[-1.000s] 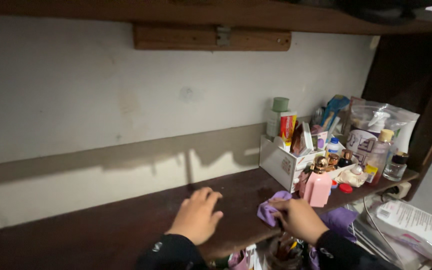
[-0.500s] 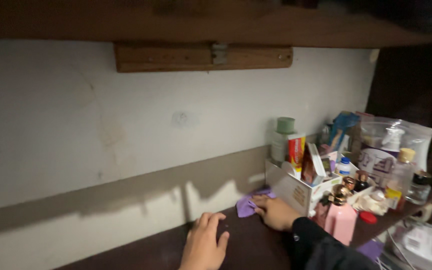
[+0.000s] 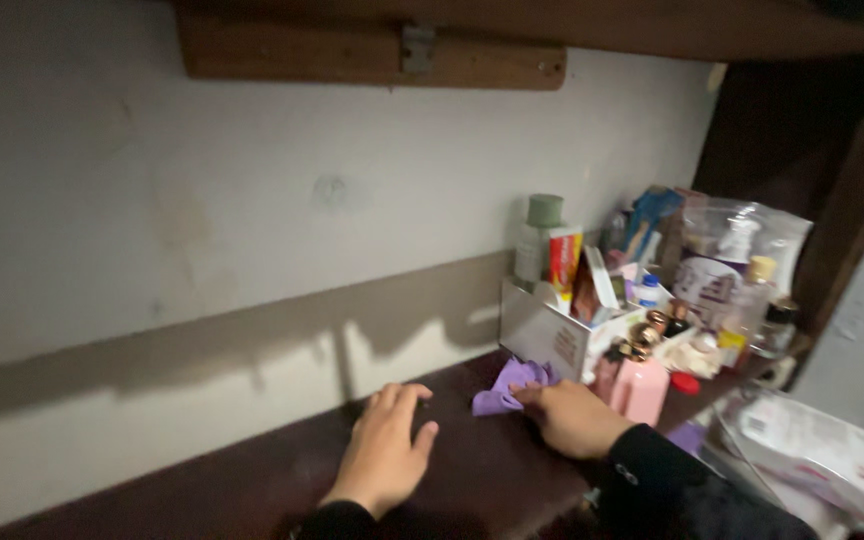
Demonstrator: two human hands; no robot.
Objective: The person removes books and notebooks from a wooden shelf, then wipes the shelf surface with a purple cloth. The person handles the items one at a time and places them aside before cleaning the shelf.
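Note:
My right hand (image 3: 574,416) presses a crumpled purple cloth (image 3: 508,386) onto the dark wooden shelf top (image 3: 252,490), right beside a white cardboard box (image 3: 542,335). The fingers cover the cloth's near edge. My left hand (image 3: 384,448) lies flat on the shelf top a little to the left, palm down, fingers spread and holding nothing. Both sleeves are black.
The white box holds bottles and tubes, among them a pale green-capped bottle (image 3: 534,236). A pink box (image 3: 641,388), small bottles and a clear plastic bag (image 3: 742,250) crowd the right side. Another plastic bag (image 3: 832,460) lies at lower right. A wall stands behind, with a wooden shelf overhead.
My right hand has slid the purple cloth toward the wall and the white box. The left hand has stayed flat on the shelf top while the view tilted up.

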